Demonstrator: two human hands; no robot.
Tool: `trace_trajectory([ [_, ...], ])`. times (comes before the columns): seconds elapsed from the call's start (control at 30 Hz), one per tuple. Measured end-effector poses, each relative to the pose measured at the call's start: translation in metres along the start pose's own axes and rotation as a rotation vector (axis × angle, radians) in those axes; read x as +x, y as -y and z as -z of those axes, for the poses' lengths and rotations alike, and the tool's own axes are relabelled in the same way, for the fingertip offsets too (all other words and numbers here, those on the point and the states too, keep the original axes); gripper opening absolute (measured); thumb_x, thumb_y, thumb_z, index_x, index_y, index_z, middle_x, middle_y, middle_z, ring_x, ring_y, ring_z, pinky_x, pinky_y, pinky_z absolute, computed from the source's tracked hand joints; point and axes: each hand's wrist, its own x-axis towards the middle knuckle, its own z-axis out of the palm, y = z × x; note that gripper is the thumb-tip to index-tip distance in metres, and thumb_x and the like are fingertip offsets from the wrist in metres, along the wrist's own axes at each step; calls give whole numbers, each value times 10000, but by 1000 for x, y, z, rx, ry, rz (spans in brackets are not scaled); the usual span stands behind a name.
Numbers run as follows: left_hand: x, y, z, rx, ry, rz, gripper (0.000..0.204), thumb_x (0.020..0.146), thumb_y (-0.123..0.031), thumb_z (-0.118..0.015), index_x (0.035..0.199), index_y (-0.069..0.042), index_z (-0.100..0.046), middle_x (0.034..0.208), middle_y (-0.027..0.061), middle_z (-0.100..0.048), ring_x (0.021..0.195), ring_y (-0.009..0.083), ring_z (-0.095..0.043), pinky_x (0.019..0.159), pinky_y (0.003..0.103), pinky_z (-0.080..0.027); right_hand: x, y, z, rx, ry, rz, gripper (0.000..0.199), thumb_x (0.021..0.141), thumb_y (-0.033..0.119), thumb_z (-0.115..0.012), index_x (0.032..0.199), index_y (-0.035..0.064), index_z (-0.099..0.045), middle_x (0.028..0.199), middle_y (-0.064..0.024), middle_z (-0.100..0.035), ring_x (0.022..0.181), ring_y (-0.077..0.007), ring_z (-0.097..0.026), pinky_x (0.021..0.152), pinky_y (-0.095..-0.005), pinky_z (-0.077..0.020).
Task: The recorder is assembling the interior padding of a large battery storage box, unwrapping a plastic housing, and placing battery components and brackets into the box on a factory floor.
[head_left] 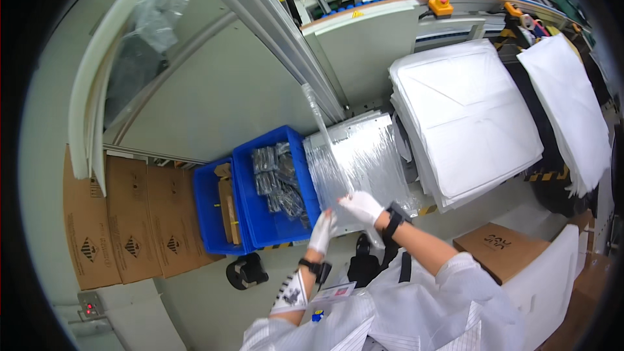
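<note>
Both my hands wear white gloves and black wrist bands. My left hand (323, 232) and my right hand (363, 207) pinch the near edge of a clear plastic bag (354, 159), which is spread out over a silvery stack in front of me. The bag's far end rises in a twisted strip toward the grey machine frame (279, 39). Just left of my left hand stands a blue bin (260, 218) holding several dark packets in plastic (279, 182).
A second blue bin (208, 214) with brown cardboard pieces stands further left, beside flat brown cartons (130, 221). Two stacks of white bags (468, 117) (572, 104) lie to the right. A brown box (500, 250) sits at the lower right. A conveyor with an orange button box (441, 5) runs behind.
</note>
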Motion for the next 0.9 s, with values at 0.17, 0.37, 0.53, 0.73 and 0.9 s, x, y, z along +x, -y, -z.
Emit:
trace_trajectory([
  [0.17,43,-105,-32,-507,322,91,801,868,-633,-460,1387,-46,-294,1378,168,-416,1189,310,-469,943,460,-404,-65,104,28,-260,3,202,419,878,343,-459,842,-39,-628,806,-255,-621,775,-387,-615,710,-416,-467],
  [0.37,8,-123,-43,1088,396,-628,379,881,-316,-564,1043,26,-590,978,214,-631,868,328,-629,771,419,-518,-125,97,2,-773,-36,524,229,812,196,-504,830,25,-654,781,-203,-642,755,-369,-625,692,-428,-488],
  [0.53,-40,-138,-83,518,305,-532,238,863,-72,-423,899,52,-623,842,135,-651,729,251,-630,671,364,-520,-274,191,33,-788,-92,224,270,764,246,-585,759,-10,-673,751,-204,-645,718,-361,-629,666,-411,-501],
  [0.73,-219,-202,-204,242,226,-912,187,898,-90,-522,846,35,-651,743,30,-612,633,98,-538,566,253,-422,-445,186,39,-638,-475,84,376,779,398,-618,775,22,-626,722,-177,-625,700,-358,-608,677,-427,-478],
  [0.9,-401,-203,-299,278,359,-1376,210,904,-143,-547,924,41,-647,762,78,-637,640,122,-566,627,280,-450,-584,167,7,-716,-930,119,312,799,351,-608,708,53,-598,636,-147,-608,593,-337,-605,581,-400,-486],
])
